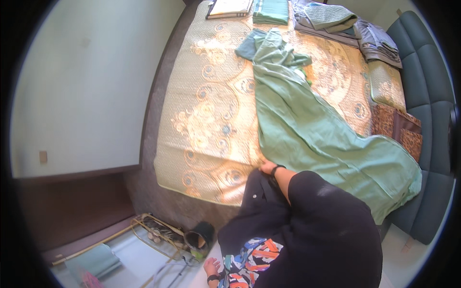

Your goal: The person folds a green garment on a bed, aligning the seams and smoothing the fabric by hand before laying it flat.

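Note:
A light green cloth sheet (306, 122) lies across the bed, bunched at its far end and spread with creases towards the headboard. My right hand (268, 166), a black band on its wrist, is at the sheet's near left edge, over the patterned quilted mat (201, 126). Its fingertips are too unclear to tell whether they grip the cloth. Low at the left of my body, my left hand (212, 267), also with a black wristband, hangs off the bed with nothing visible in it. Beside the bunched end of the sheet lies a folded blue-green cloth (246, 45).
Folded textiles (270, 12) and grey bedding (378, 41) are stacked along the far side. Leopard-print fabric (383, 122) lies by the padded headboard (414, 82). A dark bin (199, 235) and a metal-framed rack (158, 234) stand on the floor at lower left.

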The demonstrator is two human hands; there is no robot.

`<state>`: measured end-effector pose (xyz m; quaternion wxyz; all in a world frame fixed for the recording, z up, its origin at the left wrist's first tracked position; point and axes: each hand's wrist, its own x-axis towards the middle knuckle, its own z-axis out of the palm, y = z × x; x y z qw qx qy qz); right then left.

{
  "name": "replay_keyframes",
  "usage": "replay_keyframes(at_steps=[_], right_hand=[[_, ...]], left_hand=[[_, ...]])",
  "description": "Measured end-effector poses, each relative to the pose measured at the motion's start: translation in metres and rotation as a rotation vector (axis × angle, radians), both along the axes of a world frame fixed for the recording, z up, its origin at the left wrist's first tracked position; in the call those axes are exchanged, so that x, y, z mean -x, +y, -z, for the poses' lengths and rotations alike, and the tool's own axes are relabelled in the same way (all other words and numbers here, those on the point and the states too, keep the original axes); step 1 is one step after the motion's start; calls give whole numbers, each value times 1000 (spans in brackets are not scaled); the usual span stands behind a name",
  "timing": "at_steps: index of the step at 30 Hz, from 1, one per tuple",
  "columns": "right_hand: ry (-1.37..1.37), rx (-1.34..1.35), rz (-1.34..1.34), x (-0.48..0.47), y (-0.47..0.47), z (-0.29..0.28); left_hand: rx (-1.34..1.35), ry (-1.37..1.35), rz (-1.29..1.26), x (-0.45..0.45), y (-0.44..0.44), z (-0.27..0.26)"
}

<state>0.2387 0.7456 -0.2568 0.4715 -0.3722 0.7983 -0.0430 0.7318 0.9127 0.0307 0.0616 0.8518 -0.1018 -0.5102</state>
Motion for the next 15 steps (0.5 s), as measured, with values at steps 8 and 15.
replay_keyframes(at_steps=[8,15], right_hand=[[267,237,1033,39,-66,-8],[-312,499,2661,87,-107,-1]], left_hand=[[139,43,324,41,-258,-43],[-184,119,666,4,-423,5]])
